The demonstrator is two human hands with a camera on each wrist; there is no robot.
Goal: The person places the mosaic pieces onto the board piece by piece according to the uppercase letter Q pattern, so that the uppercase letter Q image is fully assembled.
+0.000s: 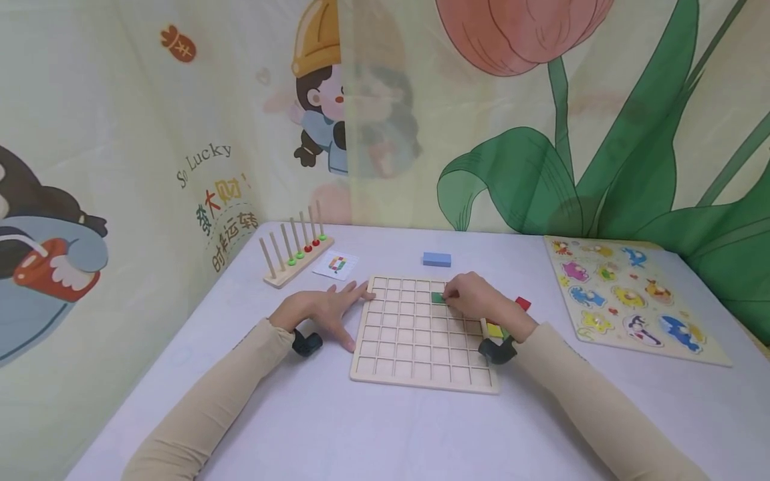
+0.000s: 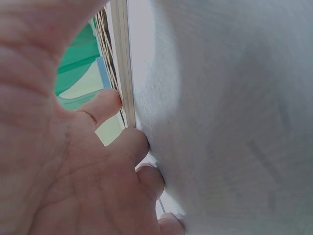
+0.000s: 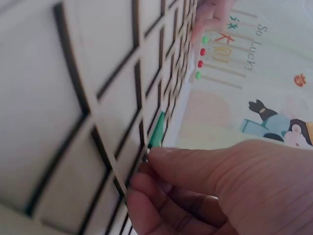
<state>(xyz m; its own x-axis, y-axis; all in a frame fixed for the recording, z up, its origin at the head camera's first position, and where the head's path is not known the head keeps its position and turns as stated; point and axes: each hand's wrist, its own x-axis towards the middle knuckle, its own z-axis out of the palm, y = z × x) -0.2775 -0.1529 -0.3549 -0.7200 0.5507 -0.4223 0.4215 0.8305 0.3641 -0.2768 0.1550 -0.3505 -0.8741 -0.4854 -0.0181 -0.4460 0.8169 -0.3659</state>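
Note:
A wooden grid board (image 1: 404, 334) lies flat on the white table. My right hand (image 1: 475, 296) is over its upper right part, thumb and fingertips drawn together at the edge of a small green tile (image 1: 438, 298). In the right wrist view the thumb tip meets the end of the green tile (image 3: 157, 129); the fingers partly hide the contact. My left hand (image 1: 327, 310) is spread at the board's left side. The left wrist view shows its fingers (image 2: 105, 105) against the board's edge (image 2: 124, 63).
Beside the board, partly behind my right forearm, lie a red piece (image 1: 523, 304) and a yellow piece (image 1: 494, 330). A blue block (image 1: 436, 259) sits behind the board. Back left are a pattern card (image 1: 335, 266) and a peg stand (image 1: 279, 276) with beads. An animal puzzle (image 1: 613, 321) lies right.

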